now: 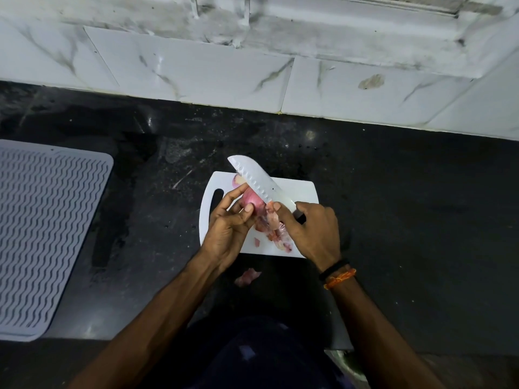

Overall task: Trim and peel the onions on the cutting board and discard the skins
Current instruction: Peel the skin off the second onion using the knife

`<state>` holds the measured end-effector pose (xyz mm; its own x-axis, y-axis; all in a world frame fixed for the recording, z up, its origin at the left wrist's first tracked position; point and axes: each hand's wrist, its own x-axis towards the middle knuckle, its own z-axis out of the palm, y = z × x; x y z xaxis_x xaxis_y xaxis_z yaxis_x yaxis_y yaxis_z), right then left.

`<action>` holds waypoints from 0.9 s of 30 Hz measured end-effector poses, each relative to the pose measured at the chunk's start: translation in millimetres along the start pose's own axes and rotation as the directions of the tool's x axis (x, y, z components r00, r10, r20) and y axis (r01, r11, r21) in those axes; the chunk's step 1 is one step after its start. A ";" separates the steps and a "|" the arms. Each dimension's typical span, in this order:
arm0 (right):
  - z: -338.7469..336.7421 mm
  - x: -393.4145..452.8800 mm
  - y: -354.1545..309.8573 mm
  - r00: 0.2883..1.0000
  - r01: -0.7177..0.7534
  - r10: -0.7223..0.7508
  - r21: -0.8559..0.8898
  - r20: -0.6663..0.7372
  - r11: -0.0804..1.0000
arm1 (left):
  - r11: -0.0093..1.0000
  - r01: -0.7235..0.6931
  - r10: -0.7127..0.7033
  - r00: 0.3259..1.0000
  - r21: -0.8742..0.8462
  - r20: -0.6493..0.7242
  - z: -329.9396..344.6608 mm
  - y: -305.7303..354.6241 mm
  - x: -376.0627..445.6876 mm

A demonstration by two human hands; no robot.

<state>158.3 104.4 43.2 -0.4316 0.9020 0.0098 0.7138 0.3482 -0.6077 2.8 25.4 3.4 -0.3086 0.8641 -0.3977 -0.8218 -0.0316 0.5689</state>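
Head view. The white cutting board [297, 189] lies at centre frame on the dark desk [421, 209]. The left hand [229, 220] holds one onion [252, 202] raised just above the board's left half, fingers and thumb curled round it. The right hand [311, 228] is clamped on the handle of a knife [258, 181]; the white blade runs up and left across the onion, tip past the board's far edge. The right thumb appears to pinch a strip of papery skin [272, 217] against the blade, the strip hanging from the onion's near end. Loose peelings [280, 238] lie in a heap on the board's lower centre, and one stray peel [247, 276] sits on the desk just below the board. A pale piece at the board's upper left, behind the blade, is partly hidden; I cannot tell whether it is an onion or an offcut. A grey ridged mat [47, 228] occupies the left of the frame, well apart from the board.

Assessment: the step in hand is peeling, with the skin part-way off. The next move likely calls for drawing the pinched strip clear while the left hand turns the onion, blade edge kept off the left fingers. Discarding is not yet done; no waste container is identifiable in frame.
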 end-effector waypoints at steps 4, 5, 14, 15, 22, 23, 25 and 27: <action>-0.8 3.5 3.8 0.997 -0.057 0.058 0.032 -0.054 0.998 | 1.000 -0.019 0.018 1.000 0.022 0.023 0.9 1.2 1.1; -0.6 4.4 4.5 0.997 -0.061 0.062 0.021 -0.048 0.998 | 1.000 -0.020 0.020 1.000 0.023 0.021 1.0 1.3 1.1; 1.6 -0.8 1.6 0.999 0.000 -0.001 -0.024 -0.053 1.000 | 0.999 -0.006 0.005 1.000 0.033 0.003 2.1 -0.4 -0.3; 0.7 -0.5 1.8 0.997 -0.012 0.011 -0.024 -0.070 1.000 | 0.999 -0.008 0.008 1.000 0.036 0.005 2.3 -0.4 -0.2; -0.3 2.5 5.7 0.997 -0.016 0.013 -0.048 -0.079 0.999 | 0.998 -0.006 0.005 1.000 0.063 0.028 2.2 1.3 -0.3; 0.1 2.4 5.4 0.998 -0.012 0.009 -0.046 -0.070 0.999 | 0.997 -0.006 0.004 1.000 0.071 0.030 2.4 1.0 -0.4; 0.4 2.0 4.6 0.999 -0.002 -0.001 -0.045 -0.053 0.999 | 0.996 -0.007 0.005 0.999 0.084 0.032 3.1 0.0 -1.1; 0.8 2.1 5.7 0.999 0.012 -0.013 -0.042 -0.042 0.999 | 0.997 -0.006 0.004 1.000 0.081 0.021 4.4 -1.0 -1.6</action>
<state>160.9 108.1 39.1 -0.4179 0.9071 0.0510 0.7314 0.3692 -0.5733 6.2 26.3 6.7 -0.3022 0.8741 -0.3802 -0.7784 0.0039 0.6277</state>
